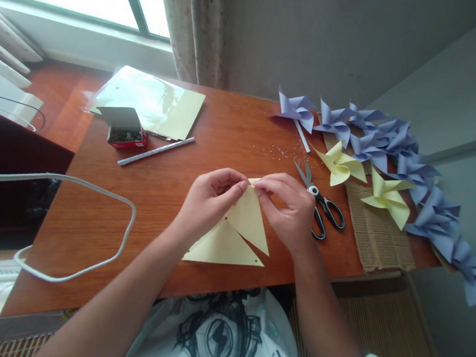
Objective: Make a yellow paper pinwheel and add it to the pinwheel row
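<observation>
A pale yellow paper sheet (232, 239), slit from its corners and punched with small holes, lies at the table's front edge. My left hand (215, 196) pinches its far corner between thumb and forefinger. My right hand (288, 208) pinches the same corner from the other side, and the fingertips of both hands almost meet. Any small thing between the fingertips is too small to make out. Just right of my right hand rest black-handled scissors (322, 200), blades parted and pointing away.
Blue pinwheels (409, 150) line the right side, with yellow pinwheels (385, 195) on corrugated cardboard (373, 236). At the back left are a paper pack (153, 94), a red box (128, 137) and a paper stick (156, 151). A white cable (127, 235) loops on the left.
</observation>
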Demonstrator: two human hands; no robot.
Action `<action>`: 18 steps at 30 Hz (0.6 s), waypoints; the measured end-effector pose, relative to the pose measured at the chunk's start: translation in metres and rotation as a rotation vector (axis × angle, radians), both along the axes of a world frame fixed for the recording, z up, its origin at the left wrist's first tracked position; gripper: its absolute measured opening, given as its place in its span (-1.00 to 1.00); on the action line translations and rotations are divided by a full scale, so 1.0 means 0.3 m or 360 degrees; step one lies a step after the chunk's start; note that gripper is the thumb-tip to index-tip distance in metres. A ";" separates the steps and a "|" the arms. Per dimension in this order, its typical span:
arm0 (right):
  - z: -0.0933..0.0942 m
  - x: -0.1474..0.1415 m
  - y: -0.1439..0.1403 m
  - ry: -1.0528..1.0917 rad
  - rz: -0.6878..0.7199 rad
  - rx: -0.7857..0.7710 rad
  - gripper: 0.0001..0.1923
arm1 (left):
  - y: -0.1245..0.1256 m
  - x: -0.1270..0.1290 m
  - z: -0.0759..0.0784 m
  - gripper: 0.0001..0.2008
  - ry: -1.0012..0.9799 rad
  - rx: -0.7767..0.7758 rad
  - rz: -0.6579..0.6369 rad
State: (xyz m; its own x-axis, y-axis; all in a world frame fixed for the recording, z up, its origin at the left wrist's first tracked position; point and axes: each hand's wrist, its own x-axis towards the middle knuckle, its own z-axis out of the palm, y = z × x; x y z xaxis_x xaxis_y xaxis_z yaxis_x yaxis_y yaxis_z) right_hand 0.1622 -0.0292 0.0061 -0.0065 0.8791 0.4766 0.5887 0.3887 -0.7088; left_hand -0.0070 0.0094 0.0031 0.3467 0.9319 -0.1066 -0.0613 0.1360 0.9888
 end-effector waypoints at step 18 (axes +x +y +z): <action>-0.008 -0.005 -0.005 -0.0046 0.0027 0.0051 -0.81 | 0.003 -0.003 0.000 -0.79 -0.0038 -0.0026 -0.0054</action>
